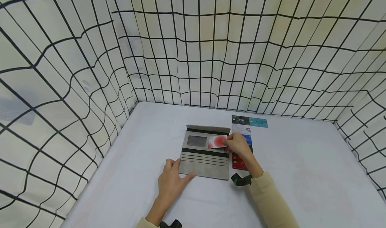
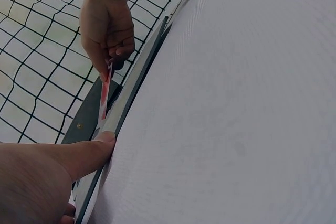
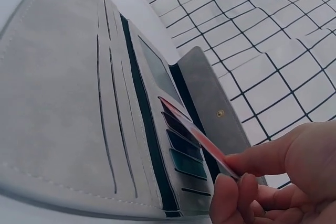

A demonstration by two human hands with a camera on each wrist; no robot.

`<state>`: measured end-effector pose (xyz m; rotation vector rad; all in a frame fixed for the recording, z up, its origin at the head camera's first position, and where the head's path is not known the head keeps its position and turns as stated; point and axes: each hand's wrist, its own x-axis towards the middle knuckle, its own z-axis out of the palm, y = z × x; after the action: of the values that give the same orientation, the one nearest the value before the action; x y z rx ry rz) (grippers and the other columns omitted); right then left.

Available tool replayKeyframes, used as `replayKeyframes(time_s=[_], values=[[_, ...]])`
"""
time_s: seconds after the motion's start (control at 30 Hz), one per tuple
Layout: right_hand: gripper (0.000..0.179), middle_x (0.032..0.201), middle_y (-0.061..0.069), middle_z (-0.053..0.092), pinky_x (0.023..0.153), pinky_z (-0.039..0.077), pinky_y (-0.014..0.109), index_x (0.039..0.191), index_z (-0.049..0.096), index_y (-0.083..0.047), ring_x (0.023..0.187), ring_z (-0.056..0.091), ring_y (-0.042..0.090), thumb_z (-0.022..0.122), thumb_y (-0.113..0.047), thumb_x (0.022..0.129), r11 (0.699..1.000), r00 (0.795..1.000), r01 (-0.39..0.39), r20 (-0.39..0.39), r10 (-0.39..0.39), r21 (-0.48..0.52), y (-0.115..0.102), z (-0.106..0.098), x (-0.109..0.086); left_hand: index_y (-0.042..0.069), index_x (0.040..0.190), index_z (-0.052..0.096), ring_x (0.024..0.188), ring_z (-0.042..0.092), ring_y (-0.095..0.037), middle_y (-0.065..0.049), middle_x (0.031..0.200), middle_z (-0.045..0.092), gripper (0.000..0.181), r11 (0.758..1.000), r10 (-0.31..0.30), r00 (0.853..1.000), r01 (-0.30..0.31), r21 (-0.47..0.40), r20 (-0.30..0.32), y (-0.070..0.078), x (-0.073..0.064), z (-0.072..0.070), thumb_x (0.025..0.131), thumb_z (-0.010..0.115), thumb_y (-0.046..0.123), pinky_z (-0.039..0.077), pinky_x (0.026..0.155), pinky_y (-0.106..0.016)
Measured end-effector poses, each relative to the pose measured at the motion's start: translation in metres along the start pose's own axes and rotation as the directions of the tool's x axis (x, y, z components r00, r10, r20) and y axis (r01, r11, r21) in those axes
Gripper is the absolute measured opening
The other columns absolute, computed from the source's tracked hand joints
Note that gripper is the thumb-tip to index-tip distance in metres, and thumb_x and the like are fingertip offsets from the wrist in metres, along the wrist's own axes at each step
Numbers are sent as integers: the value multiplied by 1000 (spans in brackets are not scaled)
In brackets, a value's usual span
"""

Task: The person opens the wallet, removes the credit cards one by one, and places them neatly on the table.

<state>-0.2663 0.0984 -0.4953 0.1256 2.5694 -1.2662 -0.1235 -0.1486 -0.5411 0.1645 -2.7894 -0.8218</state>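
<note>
A grey wallet (image 1: 205,169) lies unfolded on the white table, with its snap flap (image 3: 207,93) at the far side. My left hand (image 1: 170,180) rests at its near left corner, thumb stretched along the front edge and a finger touching the left edge. Between thumb and fingers my right hand (image 1: 239,144) pinches a white card with a red circle (image 1: 215,142). That card slants over the slots on the wallet's far panel, one end right at the uppermost slot. Several dark and teal cards (image 3: 188,163) show in the slots below it. A clear window (image 1: 197,141) sits beside them.
Right of the wallet, several cards lie in a column: a black Vip card (image 1: 240,120), a silver card (image 1: 241,130), a blue card (image 1: 248,139) and red cards (image 1: 239,162), partly behind my right hand. A teal card (image 1: 258,122) lies beside the black one. Black netting (image 1: 214,60) rises behind the table.
</note>
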Motion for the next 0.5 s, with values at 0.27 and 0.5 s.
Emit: replayKeyframes(time_s=[0.27, 0.5], values=[[28, 75, 9, 62, 57, 48, 25, 108, 59, 0, 58, 59, 18, 62, -26, 98, 998, 1000, 24, -4, -24, -56, 2, 2, -4, 1, 133, 61, 77, 48, -15, -5, 100, 48, 82, 1000, 1, 1000, -1, 1, 4, 1, 0, 0, 73, 85, 52, 38, 56, -28], [29, 79, 11, 62, 59, 55, 26, 113, 60, 2, 61, 60, 18, 61, -24, 100, 1000, 999, 13, -39, -12, 27, 4, -1, -6, 1, 133, 62, 79, 48, -15, -5, 100, 48, 83, 1000, -1, 1000, 1, 1, 5, 0, 0, 0, 72, 84, 53, 39, 57, -29]])
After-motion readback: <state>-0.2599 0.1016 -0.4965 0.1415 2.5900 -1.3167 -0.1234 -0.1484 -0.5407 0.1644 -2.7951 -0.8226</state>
